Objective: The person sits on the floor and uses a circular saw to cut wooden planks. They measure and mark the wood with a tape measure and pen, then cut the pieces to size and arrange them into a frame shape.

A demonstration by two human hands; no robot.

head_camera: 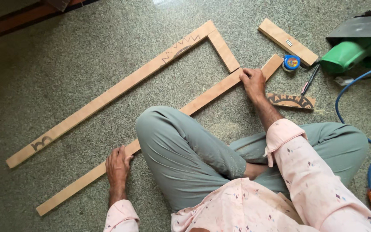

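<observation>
You are sitting cross-legged on a speckled grey-green floor (65, 64), and the largest thing on it is a three-sided wooden frame lying flat in front of your knees. Its far long strip (108, 95) runs from lower left up to the top centre, where a short cross strip (223, 50) meets it at a corner. The near long strip (207, 98) runs roughly parallel to the far one, passing under your bent left knee (168, 129) and out past the free end of the short strip, which touches it.

Your right hand (253, 81) rests palm-down on the near strip just beside that joint, fingers curled over the wood and pressing it to the floor. Your left hand (117, 165) lies flat on the lower stretch of the same strip, fingers together, holding it down.

To the right sits a green power saw (355, 49) with a grey metal plate, and a blue cable (348, 86) loops from it along the floor past your right leg. A loose short plank (287, 42) lies at the top right, apart from the frame, with a small row of staples (289, 42) on it. A dark-printed offcut (291, 101) lies near your right wrist. A blue and yellow tape measure (291, 62) sits just beside the end of the near strip, and a dark pencil (310, 80) lies next to it.
</observation>
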